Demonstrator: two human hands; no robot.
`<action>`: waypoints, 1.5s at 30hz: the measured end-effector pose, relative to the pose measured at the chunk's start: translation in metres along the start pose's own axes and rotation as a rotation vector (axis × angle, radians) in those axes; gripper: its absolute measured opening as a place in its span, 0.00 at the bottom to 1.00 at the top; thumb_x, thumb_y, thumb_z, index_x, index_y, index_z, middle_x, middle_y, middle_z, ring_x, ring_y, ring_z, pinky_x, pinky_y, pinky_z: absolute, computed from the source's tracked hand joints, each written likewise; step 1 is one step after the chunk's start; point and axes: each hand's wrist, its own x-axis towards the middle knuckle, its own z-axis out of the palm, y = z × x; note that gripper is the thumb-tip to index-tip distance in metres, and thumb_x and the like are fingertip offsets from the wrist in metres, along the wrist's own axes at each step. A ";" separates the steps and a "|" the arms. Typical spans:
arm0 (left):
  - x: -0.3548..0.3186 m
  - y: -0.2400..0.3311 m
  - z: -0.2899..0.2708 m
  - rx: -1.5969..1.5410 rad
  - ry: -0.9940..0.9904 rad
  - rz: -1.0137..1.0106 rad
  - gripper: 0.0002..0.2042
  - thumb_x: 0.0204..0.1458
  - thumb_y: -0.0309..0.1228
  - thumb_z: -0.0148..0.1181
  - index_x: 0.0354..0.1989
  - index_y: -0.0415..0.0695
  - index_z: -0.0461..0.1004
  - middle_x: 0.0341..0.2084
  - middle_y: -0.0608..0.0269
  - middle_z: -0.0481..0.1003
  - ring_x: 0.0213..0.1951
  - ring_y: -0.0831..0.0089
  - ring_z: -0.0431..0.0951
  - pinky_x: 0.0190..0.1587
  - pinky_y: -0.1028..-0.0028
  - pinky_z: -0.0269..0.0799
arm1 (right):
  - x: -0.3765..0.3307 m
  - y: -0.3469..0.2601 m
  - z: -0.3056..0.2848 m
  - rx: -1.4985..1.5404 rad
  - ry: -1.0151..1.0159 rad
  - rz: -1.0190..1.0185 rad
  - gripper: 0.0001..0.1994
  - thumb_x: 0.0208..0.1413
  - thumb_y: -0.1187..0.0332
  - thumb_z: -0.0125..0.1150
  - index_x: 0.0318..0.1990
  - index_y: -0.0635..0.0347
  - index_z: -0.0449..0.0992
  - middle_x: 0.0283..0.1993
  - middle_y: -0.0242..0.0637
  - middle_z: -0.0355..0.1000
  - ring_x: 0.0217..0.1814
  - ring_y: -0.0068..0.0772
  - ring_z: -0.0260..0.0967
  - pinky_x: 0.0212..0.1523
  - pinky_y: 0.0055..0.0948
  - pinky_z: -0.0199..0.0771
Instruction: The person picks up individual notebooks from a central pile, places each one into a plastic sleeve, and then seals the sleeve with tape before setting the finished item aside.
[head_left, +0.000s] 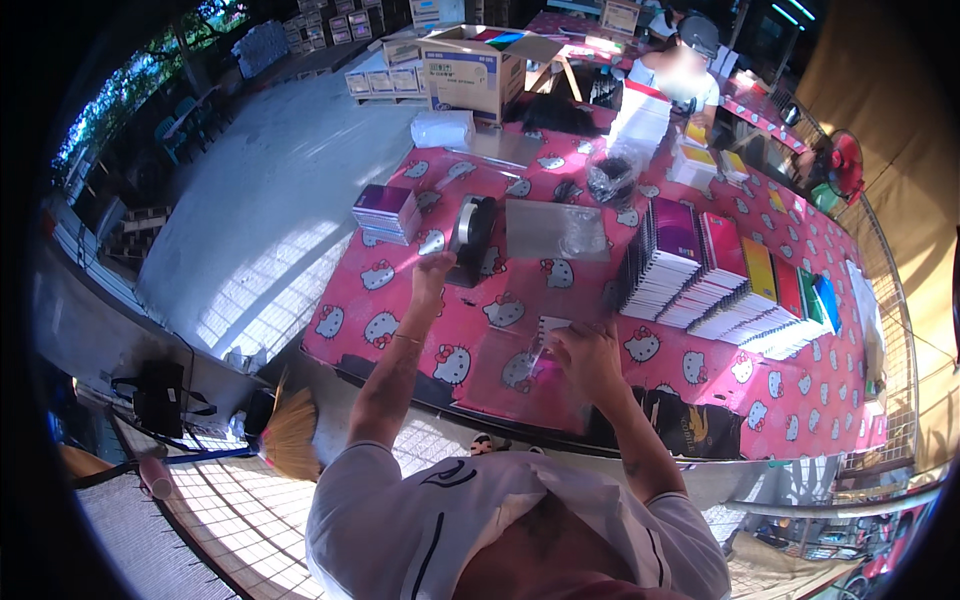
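Observation:
My left hand [434,268] is at the near end of a black tape dispenser [468,262] that carries a large roll of tape. Its fingers are bent together, and whatever may be between them is too small to tell. Close to the table's front edge, my right hand [590,358] has its fingers curled on a spiral notebook [546,328], mostly hidden by the hand and by shiny clear plastic [500,352] around it. A flat stack of clear plastic sleeves [555,230] lies beyond, right of the dispenser.
Tall rows of spiral notebooks [668,262] in several colours stand on the right of the pink patterned table [400,320]. A small purple notebook stack [386,213] sits at the left. Farther back are an open cardboard box [465,82], another person [690,75] and a red fan [845,165].

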 end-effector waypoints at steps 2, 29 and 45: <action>-0.018 -0.010 -0.010 -0.189 0.020 -0.303 0.06 0.52 0.30 0.64 0.32 0.41 0.82 0.25 0.68 0.78 0.26 0.76 0.74 0.28 0.72 0.68 | 0.001 -0.004 -0.005 0.016 0.038 0.000 0.15 0.49 0.63 0.69 0.46 0.51 0.80 0.41 0.35 0.79 0.44 0.40 0.75 0.53 0.40 0.63; -0.084 0.106 0.095 0.574 -0.949 0.641 0.06 0.52 0.26 0.67 0.36 0.52 0.83 0.59 0.62 0.65 0.61 0.63 0.62 0.61 0.63 0.61 | -0.030 0.074 0.023 0.979 0.364 0.491 0.04 0.57 0.75 0.60 0.39 0.61 0.78 0.45 0.37 0.78 0.47 0.33 0.75 0.50 0.30 0.72; -0.100 0.106 0.105 0.482 -0.870 0.465 0.06 0.51 0.29 0.68 0.36 0.54 0.84 0.66 0.62 0.62 0.67 0.59 0.58 0.66 0.56 0.54 | -0.025 0.071 0.081 1.339 0.062 0.410 0.18 0.56 0.75 0.62 0.55 0.62 0.77 0.56 0.37 0.69 0.56 0.31 0.69 0.55 0.28 0.69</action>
